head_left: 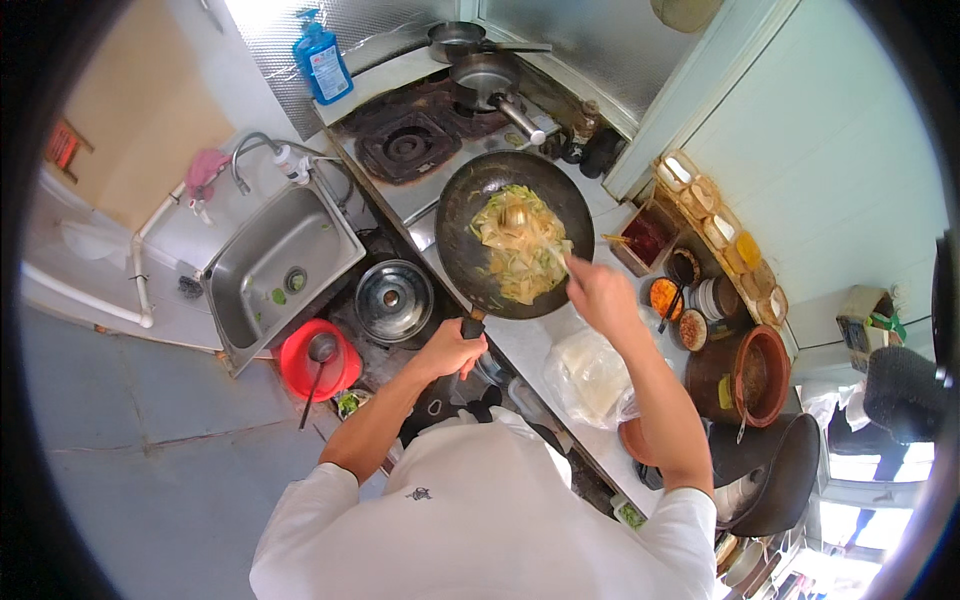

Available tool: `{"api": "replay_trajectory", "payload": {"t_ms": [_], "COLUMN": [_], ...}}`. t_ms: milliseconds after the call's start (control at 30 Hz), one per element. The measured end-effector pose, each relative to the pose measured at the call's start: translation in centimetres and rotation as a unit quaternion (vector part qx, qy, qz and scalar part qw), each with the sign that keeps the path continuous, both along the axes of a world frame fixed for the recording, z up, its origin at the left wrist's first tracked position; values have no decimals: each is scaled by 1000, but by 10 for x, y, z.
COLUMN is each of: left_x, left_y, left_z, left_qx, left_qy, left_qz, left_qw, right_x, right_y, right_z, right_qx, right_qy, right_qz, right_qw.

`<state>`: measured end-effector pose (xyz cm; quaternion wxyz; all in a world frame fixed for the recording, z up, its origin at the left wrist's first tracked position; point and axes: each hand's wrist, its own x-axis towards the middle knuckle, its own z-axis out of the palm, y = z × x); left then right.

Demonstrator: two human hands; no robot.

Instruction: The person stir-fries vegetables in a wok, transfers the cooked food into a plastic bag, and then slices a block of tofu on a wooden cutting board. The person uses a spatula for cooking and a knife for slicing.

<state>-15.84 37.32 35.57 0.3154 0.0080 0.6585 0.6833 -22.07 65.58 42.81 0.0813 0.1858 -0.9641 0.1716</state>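
Observation:
My left hand (454,349) is closed around the handle (472,325) of a dark wok (459,247). Inside the wok lies a heap of wide, pale noodle-like strips mixed with green vegetable shreds (525,262). My right hand (602,294) grips the handle of a metal ladle (514,217), whose bowl rests among the food. The ladle's handle looks blurred. Below my right forearm, a clear plastic bag (589,371) with pale contents sits on the counter (529,341).
Beyond the wok are a stove burner (407,146) and a saucepan (484,81). Left stand a steel sink (255,255), a lidded pot (394,300) and a red bucket (319,360) holding a ladle. Right are a red sauce container (646,238), seasoning bowls (665,297) and a clay pot (757,375).

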Motion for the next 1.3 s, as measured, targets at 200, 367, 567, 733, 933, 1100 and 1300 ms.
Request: {"api": "replay_trajectory", "payload": {"t_ms": [200,367,567,733,933,1100,1300], "left_x": [1,6,3,2,2,3,5], "left_y": [1,-1,-5,1,-3,-2,-2], "left_z": [-1,-8,-7,-4,2,9,9], "left_qx": [-12,-3,-10,-28,-32,-38,-45], "left_qy": [14,6,22,31,33,30,38], "left_qz": [-3,0,3,0,8,9,7], "left_qw": [1000,1000,1000,999,999,999,998], "right_x": [-34,-29,-11,-20,-4,3,6], "right_y": [-6,-19,-34,-46,-39,-49,-58], "right_z": [-24,-5,18,5,20,16,17], "right_qx": [-85,-109,28,-17,25,49,41], "right_qy": [-64,-80,-161,-51,-70,-73,-18], "right_qz": [-46,-13,-2,9,14,34,33], "right_qw": [993,991,987,999,997,996,998]}}
